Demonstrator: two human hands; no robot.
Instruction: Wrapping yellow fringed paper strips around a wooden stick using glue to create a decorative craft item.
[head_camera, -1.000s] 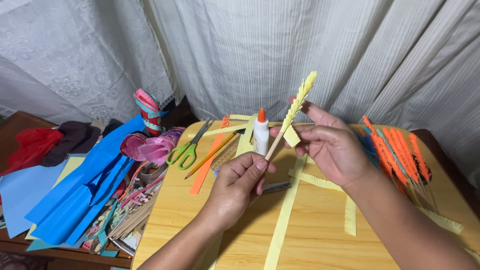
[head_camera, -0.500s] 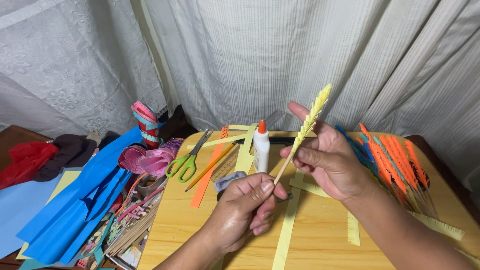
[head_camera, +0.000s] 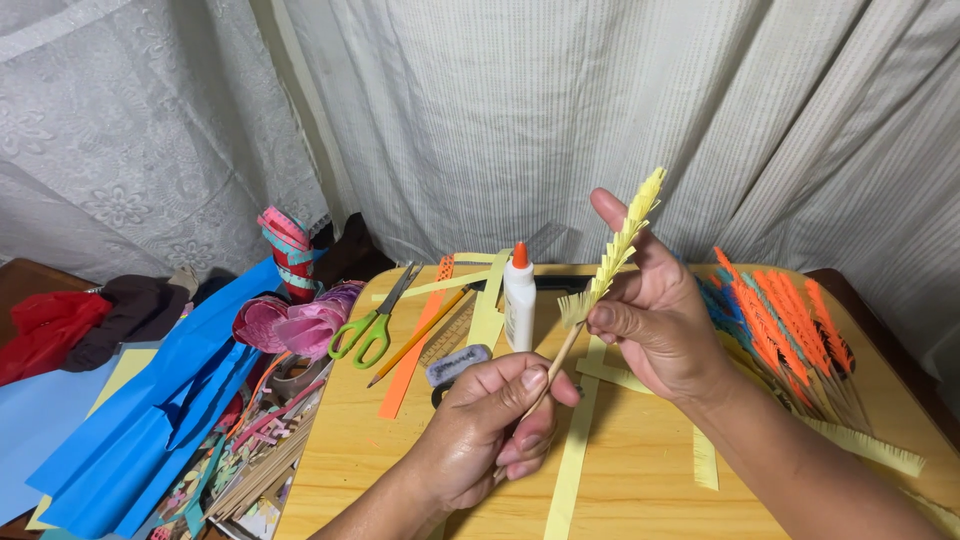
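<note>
In the head view, the left hand (head_camera: 490, 425) is closed around the lower end of a thin wooden stick (head_camera: 548, 375), with the thumb pressing it against the bent fingers. The right hand (head_camera: 655, 315) is pinched on the yellow fringed paper strip (head_camera: 615, 255) that is wound around the upper part of the same stick. The two hands are close to each other but do not touch. The stick is held in the air above the round light wooden table (head_camera: 640, 460). Its long axis goes diagonally, and the fringed end points up and to the right, toward the pale striped curtain (head_camera: 600, 110).

Just behind the hands a white glue bottle with an orange cap (head_camera: 518, 297) stands upright. Left of it lie green-handled scissors (head_camera: 368, 325) and a pencil (head_camera: 420, 337). To the right, a bundle of orange and blue fringed sticks (head_camera: 780, 330) lies on the table. Flat yellow paper strips (head_camera: 572, 465) lie under the hands.
</note>
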